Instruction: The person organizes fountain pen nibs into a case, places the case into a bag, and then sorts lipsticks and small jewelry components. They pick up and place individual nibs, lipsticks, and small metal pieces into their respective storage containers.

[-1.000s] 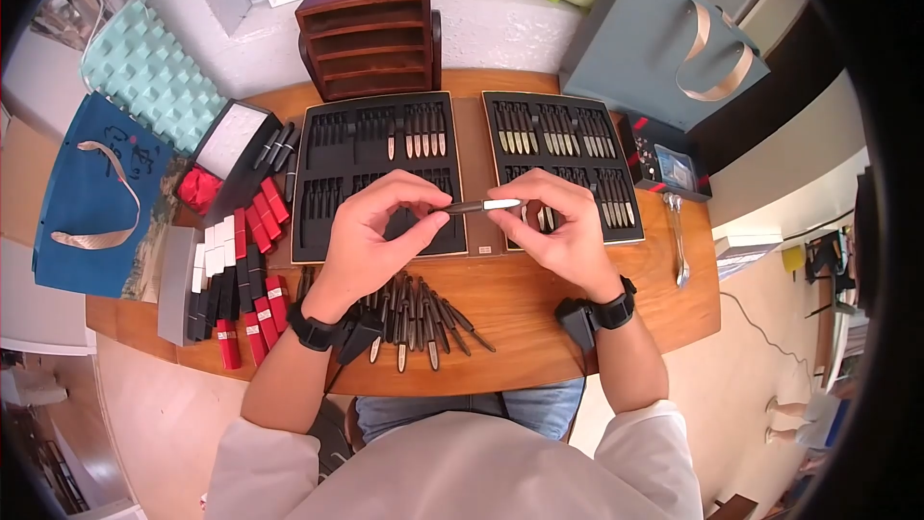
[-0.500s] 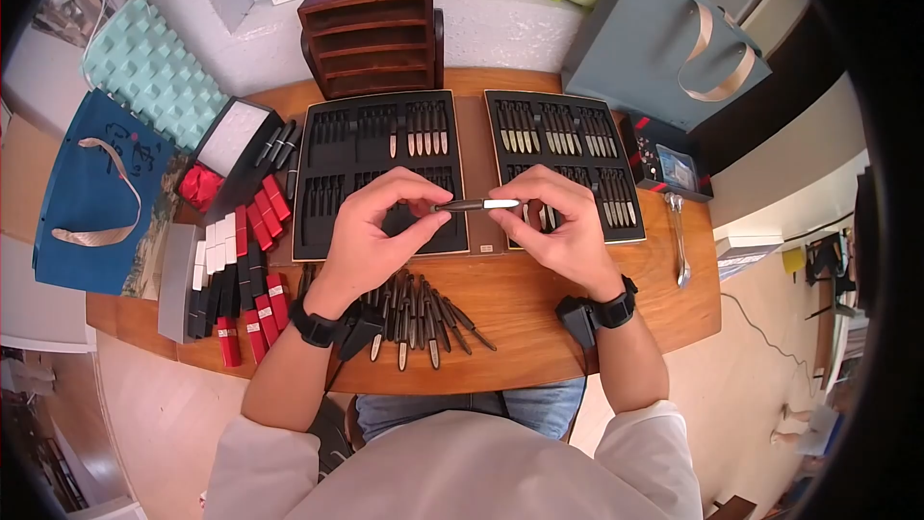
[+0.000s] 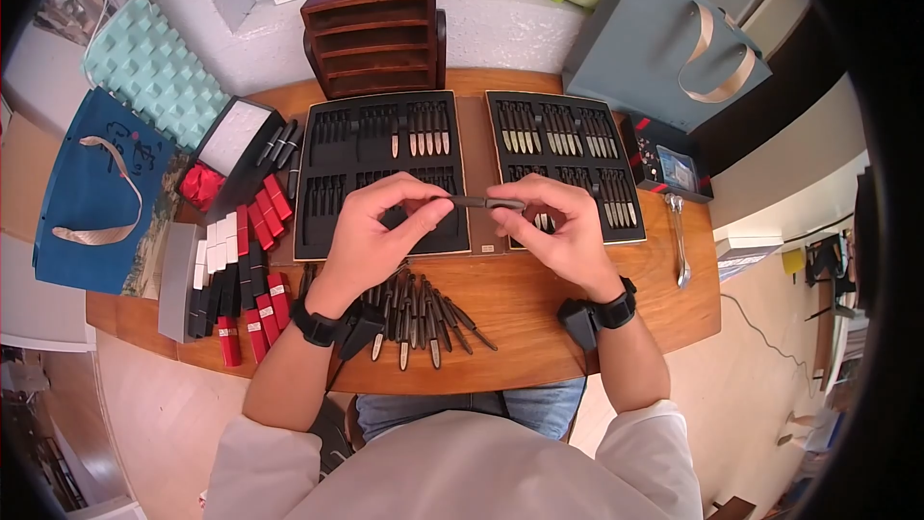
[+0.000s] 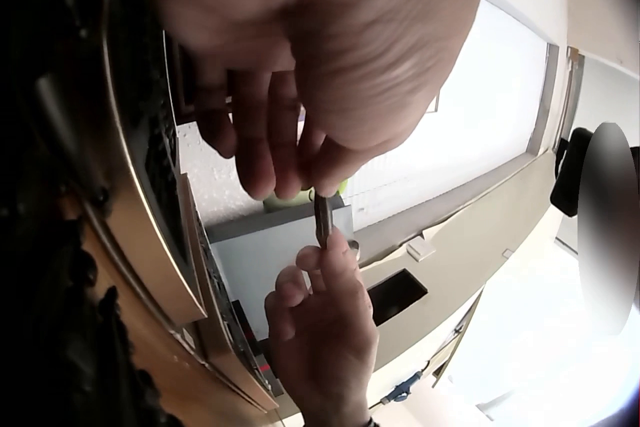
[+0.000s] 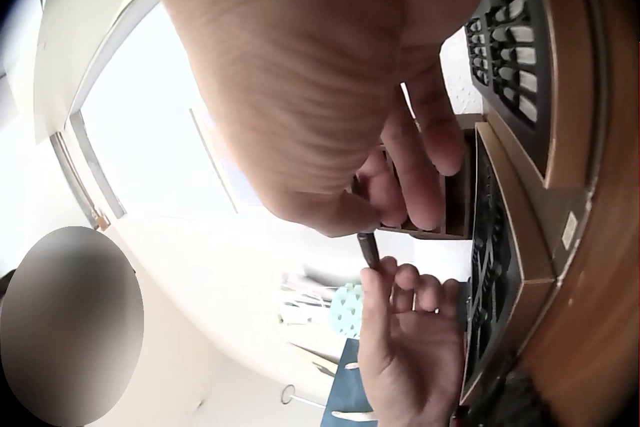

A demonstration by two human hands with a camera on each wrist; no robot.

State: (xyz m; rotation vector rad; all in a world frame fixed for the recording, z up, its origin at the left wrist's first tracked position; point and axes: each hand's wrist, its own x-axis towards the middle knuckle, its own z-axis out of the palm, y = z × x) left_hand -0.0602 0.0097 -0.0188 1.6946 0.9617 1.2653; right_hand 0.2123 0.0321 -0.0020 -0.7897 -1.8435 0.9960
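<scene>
A slim dark pen-like stick (image 3: pixel 472 201) is held level between both hands, over the gap at the front of the two trays. My left hand (image 3: pixel 385 226) pinches its left end between thumb and fingertips. At its right end, my right hand (image 3: pixel 553 221) pinches it the same way. In the left wrist view the stick (image 4: pixel 323 219) spans the short gap between the two sets of fingertips. Behind the hands lie a left black tray (image 3: pixel 332 149) and a right black tray (image 3: pixel 568 164), both holding rows of similar sticks. A loose pile of such sticks (image 3: pixel 414 313) lies near the left wrist.
Red, white and black small boxes (image 3: pixel 255 299) crowd the left side, near a blue paper bag (image 3: pixel 91 202). A dark wooden shelf (image 3: pixel 373 39) stands at the back. To the right are a grey gift bag (image 3: pixel 654 48), a black box (image 3: pixel 664 159) and a metal spanner-like tool (image 3: pixel 679 241).
The stick has turned between the fingers: its white strip, visible before, no longer shows, and its right part looks dark. Both hands stay in nearly the same place.
</scene>
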